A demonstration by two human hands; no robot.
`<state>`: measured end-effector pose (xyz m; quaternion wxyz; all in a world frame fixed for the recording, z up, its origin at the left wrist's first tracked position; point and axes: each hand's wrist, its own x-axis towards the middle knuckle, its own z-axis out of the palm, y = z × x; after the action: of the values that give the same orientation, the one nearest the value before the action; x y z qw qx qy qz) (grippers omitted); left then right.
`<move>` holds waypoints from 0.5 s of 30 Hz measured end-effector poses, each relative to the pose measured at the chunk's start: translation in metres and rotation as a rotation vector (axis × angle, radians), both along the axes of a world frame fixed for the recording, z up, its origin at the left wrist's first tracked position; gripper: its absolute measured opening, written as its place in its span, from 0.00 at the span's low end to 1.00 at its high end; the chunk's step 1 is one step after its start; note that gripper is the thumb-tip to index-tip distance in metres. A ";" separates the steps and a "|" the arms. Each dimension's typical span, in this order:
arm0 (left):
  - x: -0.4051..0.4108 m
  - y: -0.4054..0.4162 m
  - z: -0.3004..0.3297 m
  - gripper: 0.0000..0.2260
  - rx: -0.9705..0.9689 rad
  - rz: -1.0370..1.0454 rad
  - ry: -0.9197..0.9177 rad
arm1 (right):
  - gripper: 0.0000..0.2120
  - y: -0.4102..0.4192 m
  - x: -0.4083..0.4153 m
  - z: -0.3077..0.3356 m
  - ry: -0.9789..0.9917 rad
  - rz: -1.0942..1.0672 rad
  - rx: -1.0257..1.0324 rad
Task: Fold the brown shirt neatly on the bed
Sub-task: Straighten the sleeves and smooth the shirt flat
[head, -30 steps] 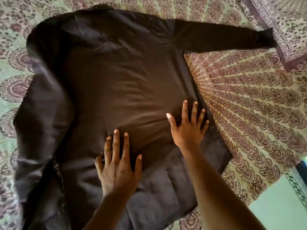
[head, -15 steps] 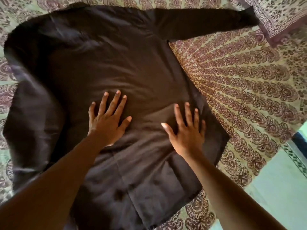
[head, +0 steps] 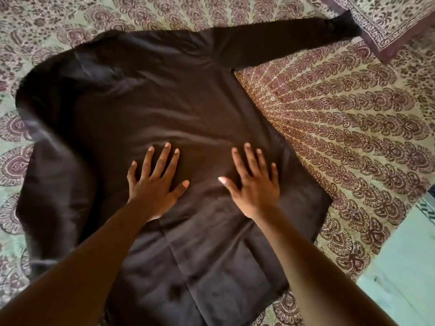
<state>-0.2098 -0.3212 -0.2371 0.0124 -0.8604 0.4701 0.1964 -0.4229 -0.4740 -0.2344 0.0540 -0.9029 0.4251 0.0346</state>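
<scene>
Your left hand [head: 155, 184] and right hand [head: 255, 187] lie flat, fingers spread and gripping nothing, on the dark brown long-sleeved cloth shirt [head: 164, 102]. It lies on the patterned bedspread [head: 341, 114] (one sleeve stretched out right).

2 bare forearms show from the lower edge of the view up to the hands, with no sleeve, cuff, watch or bracelet visible on either. The left hand [head: 156, 184] and the right hand [head: 255, 187] wear no gloves, and no ring can be made out on any of the fingers. The fingers are long and slim, and the nails that show are short, unpainted and pale.
</scene>
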 end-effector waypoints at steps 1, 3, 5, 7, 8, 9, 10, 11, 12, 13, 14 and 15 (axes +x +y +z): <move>-0.001 -0.001 0.002 0.36 0.021 -0.001 0.014 | 0.40 -0.009 -0.025 0.003 0.020 -0.107 -0.013; -0.001 -0.003 0.005 0.36 0.042 -0.005 0.030 | 0.44 -0.024 -0.068 0.009 0.051 -0.273 0.048; -0.002 -0.002 0.006 0.36 0.050 -0.001 0.041 | 0.47 -0.026 -0.084 0.016 0.027 -0.333 0.070; -0.001 -0.002 0.002 0.36 0.037 0.001 0.042 | 0.45 -0.013 -0.075 0.025 -0.030 -0.210 0.015; -0.001 -0.001 0.000 0.36 0.028 0.001 0.041 | 0.44 -0.002 -0.067 0.027 -0.037 -0.096 0.000; 0.000 -0.001 -0.001 0.37 0.019 0.003 0.040 | 0.43 0.010 -0.065 0.024 -0.035 0.030 0.001; 0.000 -0.001 -0.002 0.37 0.014 0.004 0.038 | 0.42 0.021 -0.067 0.021 -0.025 0.121 0.009; 0.000 0.000 -0.002 0.37 0.014 0.006 0.038 | 0.42 0.030 -0.074 0.016 -0.004 0.142 0.015; 0.000 0.000 -0.002 0.38 0.016 0.007 0.040 | 0.42 0.035 -0.087 0.009 0.018 0.088 0.012; 0.000 0.000 -0.001 0.38 0.012 0.009 0.043 | 0.42 0.036 -0.103 0.005 0.031 -0.019 0.001; 0.000 -0.001 0.000 0.38 0.007 0.010 0.047 | 0.43 0.037 -0.117 0.004 0.042 -0.135 -0.006; 0.000 -0.001 0.000 0.38 0.007 0.010 0.051 | 0.43 0.037 -0.130 0.004 0.051 -0.231 -0.007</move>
<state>-0.2097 -0.3224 -0.2367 0.0024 -0.8573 0.4654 0.2201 -0.5533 -0.4367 -0.2307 0.0436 -0.8468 0.5278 0.0498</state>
